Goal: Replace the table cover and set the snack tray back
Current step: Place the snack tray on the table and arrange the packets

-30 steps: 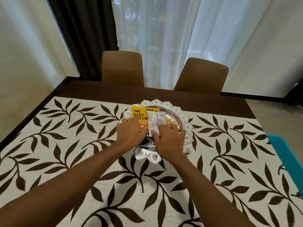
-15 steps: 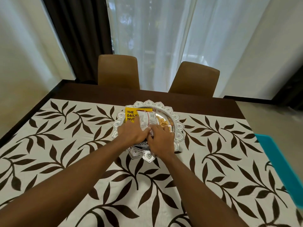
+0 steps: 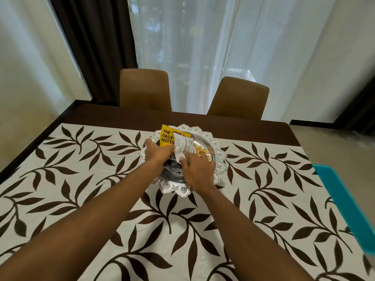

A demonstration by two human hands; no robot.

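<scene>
Both hands now tilt packets upright.

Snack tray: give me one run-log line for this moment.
cover: leaf-print table cover spread on table | snack tray on cover | left hand and right hand on snack packets in tray

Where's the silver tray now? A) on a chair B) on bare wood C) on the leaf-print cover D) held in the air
C: the tray rests on the cover, with both hands, left and right, on the packets inside it.
</scene>
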